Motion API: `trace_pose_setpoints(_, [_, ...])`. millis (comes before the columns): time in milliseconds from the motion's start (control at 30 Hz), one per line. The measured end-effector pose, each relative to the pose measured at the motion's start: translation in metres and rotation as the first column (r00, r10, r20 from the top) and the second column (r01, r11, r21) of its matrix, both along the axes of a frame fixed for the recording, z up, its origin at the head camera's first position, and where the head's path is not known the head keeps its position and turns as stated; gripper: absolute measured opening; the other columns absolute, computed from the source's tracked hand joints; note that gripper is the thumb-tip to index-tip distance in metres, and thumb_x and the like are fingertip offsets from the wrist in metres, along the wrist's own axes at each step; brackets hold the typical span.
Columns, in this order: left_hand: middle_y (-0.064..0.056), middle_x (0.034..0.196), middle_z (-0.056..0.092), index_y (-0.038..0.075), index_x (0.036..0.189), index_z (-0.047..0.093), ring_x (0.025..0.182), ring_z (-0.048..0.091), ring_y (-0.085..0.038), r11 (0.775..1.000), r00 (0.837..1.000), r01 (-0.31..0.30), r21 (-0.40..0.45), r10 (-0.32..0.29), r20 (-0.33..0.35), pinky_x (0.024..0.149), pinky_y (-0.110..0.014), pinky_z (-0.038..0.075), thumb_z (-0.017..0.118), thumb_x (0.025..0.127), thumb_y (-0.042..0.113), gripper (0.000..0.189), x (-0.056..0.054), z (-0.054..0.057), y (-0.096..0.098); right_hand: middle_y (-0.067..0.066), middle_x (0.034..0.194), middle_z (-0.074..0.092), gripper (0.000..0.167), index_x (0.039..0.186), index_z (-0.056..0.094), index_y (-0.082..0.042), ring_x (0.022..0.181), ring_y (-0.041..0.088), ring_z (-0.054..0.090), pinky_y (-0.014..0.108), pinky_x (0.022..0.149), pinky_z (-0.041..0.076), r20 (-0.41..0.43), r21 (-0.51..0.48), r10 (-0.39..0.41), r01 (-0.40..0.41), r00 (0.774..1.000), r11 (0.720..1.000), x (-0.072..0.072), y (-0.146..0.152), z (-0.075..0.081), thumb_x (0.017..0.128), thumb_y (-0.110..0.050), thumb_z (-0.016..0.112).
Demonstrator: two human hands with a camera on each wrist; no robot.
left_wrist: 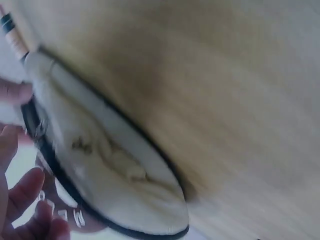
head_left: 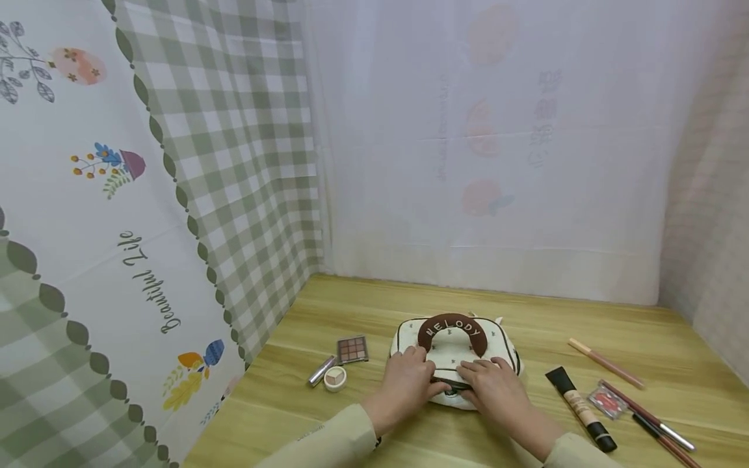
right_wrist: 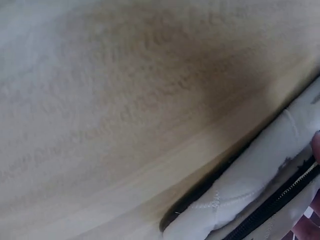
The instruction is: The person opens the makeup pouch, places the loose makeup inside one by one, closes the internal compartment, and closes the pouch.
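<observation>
On the wood-grained table [head_left: 275, 416], walled by checked cloth [head_left: 246, 130] at left and white cloth [head_left: 380, 162] at the far side, a white pouch [head_left: 446, 361] is laid with its long axis left to right, its near edge held alike in the grip of left hand [head_left: 408, 377] and right hand [head_left: 496, 389], its bulk on their far side.
</observation>
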State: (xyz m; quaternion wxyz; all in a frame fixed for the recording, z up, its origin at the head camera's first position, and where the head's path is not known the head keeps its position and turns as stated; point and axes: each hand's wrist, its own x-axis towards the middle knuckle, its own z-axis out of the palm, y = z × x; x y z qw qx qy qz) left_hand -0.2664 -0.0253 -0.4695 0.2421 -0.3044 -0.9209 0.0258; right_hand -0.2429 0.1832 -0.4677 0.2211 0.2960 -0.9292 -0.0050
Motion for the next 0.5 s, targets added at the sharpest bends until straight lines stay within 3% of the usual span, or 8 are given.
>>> trace_pose_setpoints(100, [0.004,0.082,0.053,0.021,0.080,0.069,0.079,0.053,-0.013,0.994,0.999,-0.044,-0.104,0.042,-0.029,0.060,-0.028,0.040,0.057,0.088,0.068,0.049,0.005,-0.007,0.007,0.002,0.108,0.073,0.039,0.109,0.073,-0.012,0.095,0.024,0.068,0.050,0.089,0.046,-0.006,-0.002,-0.016,0.016,1.000,1.000,0.000,-0.002,-0.004,0.075,-0.028,0.084])
trace_pose_setpoints(200, [0.004,0.082,0.053,0.023,0.079,0.070,0.079,0.051,-0.013,0.986,0.996,-0.068,-0.154,0.059,-0.059,0.061,-0.029,0.040,0.061,0.090,0.061,0.041,0.006,-0.013,0.011,0.000,0.106,0.073,0.033,0.107,0.073,-0.014,0.092,0.021,0.070,0.053,0.093,0.044,0.001,-0.002,-0.023,0.023,1.000,1.000,-0.001,-0.003,-0.007,0.077,-0.026,0.083])
trace_pose_setpoints(333, [0.004,0.082,0.052,0.022,0.077,0.070,0.076,0.050,-0.013,0.982,0.993,-0.075,-0.174,0.058,-0.103,0.059,-0.029,0.039,0.065,0.090,0.050,0.031,0.007,-0.014,0.013,-0.002,0.103,0.074,0.027,0.103,0.073,-0.016,0.090,0.019,0.070,0.056,0.097,0.042,0.005,-0.012,-0.034,0.034,0.999,0.999,-0.002,-0.004,-0.008,0.078,-0.020,0.082])
trace_pose_setpoints(500, [0.005,0.081,0.050,0.024,0.077,0.070,0.074,0.050,-0.012,0.978,0.989,-0.075,-0.195,0.047,-0.143,0.057,-0.028,0.038,0.063,0.091,0.054,0.034,0.007,-0.013,0.016,-0.005,0.095,0.074,0.021,0.096,0.070,-0.019,0.084,0.017,0.071,0.056,0.099,0.041,0.011,-0.043,-0.044,0.045,0.999,0.998,-0.003,-0.005,-0.007,0.078,-0.017,0.081])
